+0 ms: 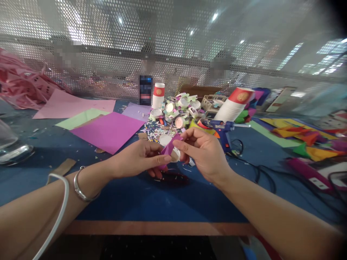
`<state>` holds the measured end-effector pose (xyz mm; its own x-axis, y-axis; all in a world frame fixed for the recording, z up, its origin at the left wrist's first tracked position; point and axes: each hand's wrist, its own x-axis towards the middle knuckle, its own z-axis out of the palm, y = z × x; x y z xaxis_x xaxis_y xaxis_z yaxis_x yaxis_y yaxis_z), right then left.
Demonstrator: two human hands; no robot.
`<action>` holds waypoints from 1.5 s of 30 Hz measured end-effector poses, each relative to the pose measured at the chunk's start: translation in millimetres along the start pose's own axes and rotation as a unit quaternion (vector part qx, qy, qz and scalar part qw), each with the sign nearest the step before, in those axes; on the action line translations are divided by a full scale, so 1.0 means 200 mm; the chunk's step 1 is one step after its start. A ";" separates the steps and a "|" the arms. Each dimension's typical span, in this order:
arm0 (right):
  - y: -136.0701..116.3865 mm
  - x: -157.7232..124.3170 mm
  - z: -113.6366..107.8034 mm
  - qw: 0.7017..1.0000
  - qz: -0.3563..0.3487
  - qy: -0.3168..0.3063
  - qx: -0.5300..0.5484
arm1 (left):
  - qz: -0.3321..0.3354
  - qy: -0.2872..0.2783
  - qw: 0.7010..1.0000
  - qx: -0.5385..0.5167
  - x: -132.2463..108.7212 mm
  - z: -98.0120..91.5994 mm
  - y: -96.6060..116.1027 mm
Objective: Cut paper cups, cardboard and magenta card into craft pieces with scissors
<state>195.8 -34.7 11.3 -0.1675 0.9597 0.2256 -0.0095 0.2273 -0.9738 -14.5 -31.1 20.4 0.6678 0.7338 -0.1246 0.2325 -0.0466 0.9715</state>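
Observation:
Between my two hands is a small folded strip of purple paper [170, 147]. My left hand [143, 157] pinches its lower left end, thumb on top. At the upper right end, my right hand [202, 150] grips it between thumb and fingers. Just behind the strip lie white round paper pieces [165, 140], partly covered by my fingers. A pair of dark scissors [173, 178] seems to lie below my hands, though its shape is hard to make out. Close to my right hand stands a blue glue gun [223, 131].
Purple sheets [108, 131] lie at left, near a glass [13, 144]. Behind my hands are paper scraps [154, 131] and a heap of small cup pieces [183, 106]. Stacked paper cups [233, 104] lean at right. Cables [267, 177] run to a power strip [311, 177].

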 end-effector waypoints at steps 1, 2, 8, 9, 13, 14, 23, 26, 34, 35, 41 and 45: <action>0.00 0.00 0.00 1.000 0.002 -0.001 0.007 | 0.001 -0.003 1.000 0.004 0.00 0.00 0.00; 0.00 0.00 0.00 1.000 0.004 -0.001 0.013 | 0.001 -0.005 1.000 0.008 0.00 0.00 0.00; -0.01 0.00 0.00 0.999 0.005 -0.005 0.040 | 0.016 -0.028 0.999 0.020 -0.01 0.00 -0.02; -0.01 0.00 0.00 0.999 0.006 -0.004 0.046 | 0.017 -0.028 0.999 0.021 -0.01 0.01 -0.02; -0.02 0.00 0.00 0.998 0.013 -0.006 0.053 | 0.015 -0.018 0.999 0.027 -0.02 0.01 -0.03; -0.02 0.00 0.00 0.999 0.015 -0.008 0.052 | 0.013 -0.018 0.999 0.026 -0.02 0.02 -0.03; -0.03 0.00 0.00 0.998 0.035 -0.007 0.048 | 0.007 -0.011 0.997 0.072 -0.03 -0.01 -0.04; -0.04 0.00 -0.01 0.998 0.036 -0.015 0.049 | 0.013 -0.026 0.996 0.088 -0.04 -0.03 -0.04; -0.04 0.02 -0.03 0.997 0.046 -0.014 0.054 | 0.012 -0.062 0.992 0.108 -0.07 -0.04 -0.01; -0.04 0.02 -0.03 0.997 0.048 -0.014 0.055 | 0.010 -0.063 0.992 0.111 -0.07 -0.04 0.00; -0.04 0.01 -0.03 0.998 0.044 -0.011 0.053 | 0.018 -0.065 0.990 0.125 -0.09 -0.05 0.02; -0.04 0.01 -0.02 0.998 0.047 -0.009 0.033 | -0.004 -0.089 0.990 0.106 -0.10 -0.06 0.03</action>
<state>199.0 -34.1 20.0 -0.1879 0.9731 0.1336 -0.0580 0.1248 -0.9905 -35.7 -38.0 31.2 0.7754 0.6039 -0.1844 0.3694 -0.1971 0.9081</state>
